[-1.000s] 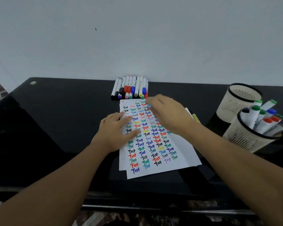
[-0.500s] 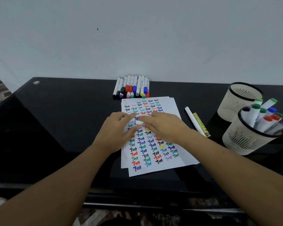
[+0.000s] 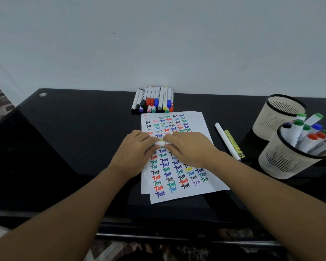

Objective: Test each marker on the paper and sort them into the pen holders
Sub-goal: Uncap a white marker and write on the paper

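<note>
A white marker [image 3: 160, 143] lies level between my hands over the paper [image 3: 198, 121], which is covered with coloured "Test" words. My left hand [image 3: 134, 149] pinches one end and my right hand [image 3: 188, 147] grips the other; most of the marker is hidden by the fingers. A row of several capped markers [image 3: 153, 99] lies at the back by the wall. Two cream pen holders stand at the right: the far holder [image 3: 277, 113] shows nothing inside, and the near holder [image 3: 284, 161] contains several markers.
A white marker [image 3: 226, 140] and a yellow-green highlighter [image 3: 233, 144] lie on the black glass desk [image 3: 73, 138] right of the paper. The white wall runs close behind the marker row. The desk's front edge is below my forearms.
My right hand came back from the marker row carrying a marker to the middle of the paper. My left hand has now met it and both hold the marker's ends.
</note>
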